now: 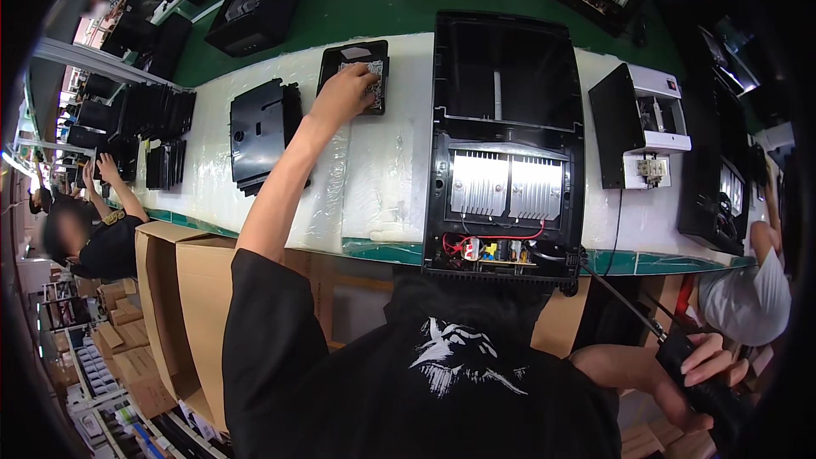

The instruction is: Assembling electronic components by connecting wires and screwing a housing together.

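My left hand (344, 92) reaches into a small black tray (330, 58) of small metal screws (376, 92). Its fingers are bent together over the screws; what they pinch, if anything, is hidden. At lower right, my right hand (701, 370) is closed around the black handle of a power screwdriver (677, 348). The long thin shaft points up and left, its tip close to the lower right corner of a large open black housing (442, 132). Inside the housing sit two silver finned heat sinks (507, 185), and below them a circuit board (501, 252) with red and black wires.
Stacked black plastic panels (259, 136) lie left of the housing. A white device with a screw dispenser's shape (659, 123) stands to the right. Cardboard boxes (183, 306) stand below the bench edge at left. Co-workers are at far left (106, 238) and far right (748, 297).
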`<state>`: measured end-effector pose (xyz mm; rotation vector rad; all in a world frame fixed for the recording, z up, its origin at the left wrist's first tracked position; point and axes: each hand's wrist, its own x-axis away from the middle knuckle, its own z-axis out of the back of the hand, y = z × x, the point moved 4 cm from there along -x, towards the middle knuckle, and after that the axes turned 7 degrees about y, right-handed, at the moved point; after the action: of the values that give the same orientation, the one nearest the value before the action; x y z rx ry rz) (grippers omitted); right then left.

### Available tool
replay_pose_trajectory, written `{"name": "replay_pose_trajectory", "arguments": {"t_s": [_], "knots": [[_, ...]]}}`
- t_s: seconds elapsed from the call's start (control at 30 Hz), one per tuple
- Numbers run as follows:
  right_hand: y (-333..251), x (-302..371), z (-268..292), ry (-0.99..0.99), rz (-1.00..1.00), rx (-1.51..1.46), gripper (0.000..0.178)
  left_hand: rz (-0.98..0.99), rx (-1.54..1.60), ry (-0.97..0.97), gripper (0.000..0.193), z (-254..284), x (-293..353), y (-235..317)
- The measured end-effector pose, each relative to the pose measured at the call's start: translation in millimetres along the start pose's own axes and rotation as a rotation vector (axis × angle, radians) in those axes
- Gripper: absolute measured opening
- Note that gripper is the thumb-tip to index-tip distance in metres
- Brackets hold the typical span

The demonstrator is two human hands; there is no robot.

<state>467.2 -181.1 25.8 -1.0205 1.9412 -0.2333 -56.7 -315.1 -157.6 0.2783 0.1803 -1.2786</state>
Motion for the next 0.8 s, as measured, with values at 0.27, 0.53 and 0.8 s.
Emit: {"name": "replay_pose_trajectory", "arguments": {"t_s": [0.27,0.53,0.8], "knots": [[-19.2,-38.7,15.7,-0.174,-0.155,-0.597,0.03,0.059,0.058,0.123,0.019,1.0,6.2,-8.5],[-27.5,-45.3,12.9,-0.092,-0.11,-0.541,0.03,0.166,0.094,0.204,0.014,16.7,11.1,-2.3],[-25.7,-41.1,3.0,-0.086,-0.043,-0.466,0.03,0.364,0.322,0.22,0.018,15.1,17.6,-11.1]]}}
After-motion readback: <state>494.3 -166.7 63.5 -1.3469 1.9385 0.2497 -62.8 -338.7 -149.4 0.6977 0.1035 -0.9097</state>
